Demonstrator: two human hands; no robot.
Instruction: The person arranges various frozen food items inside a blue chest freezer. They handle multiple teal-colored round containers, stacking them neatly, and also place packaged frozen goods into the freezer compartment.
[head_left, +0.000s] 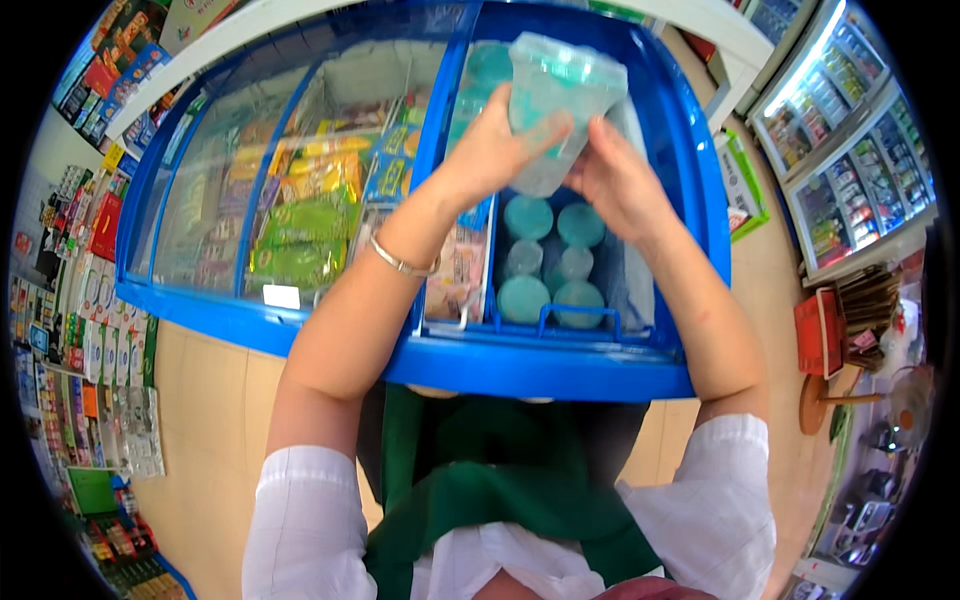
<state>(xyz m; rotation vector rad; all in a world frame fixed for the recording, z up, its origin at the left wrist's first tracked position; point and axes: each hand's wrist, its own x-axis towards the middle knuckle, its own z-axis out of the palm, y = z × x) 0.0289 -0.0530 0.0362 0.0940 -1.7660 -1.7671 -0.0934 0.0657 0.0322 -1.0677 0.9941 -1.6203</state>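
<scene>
Both of my hands hold a clear plastic cup (566, 79) with teal print, tilted above the open right section of a blue chest freezer (540, 367). Its contents look pale and frosty, perhaps ice. My left hand (487, 154) grips it from the left, thumb across its side. On the right, the thumb and fingers of my right hand (622, 176) close around its lower side. Below stand several cups with teal lids (523, 298) and smaller, paler round tops (576, 264). More teal-lidded cups (491, 64) are partly hidden behind my left hand.
Sliding glass (202, 202) covers the freezer's left part, over wrapped ice creams (307, 225). A blue wire handle (577, 309) crosses near the front edge. Lit drink coolers (855, 165) and a red basket (819, 330) stand right; stocked shelves (97, 322) line the left.
</scene>
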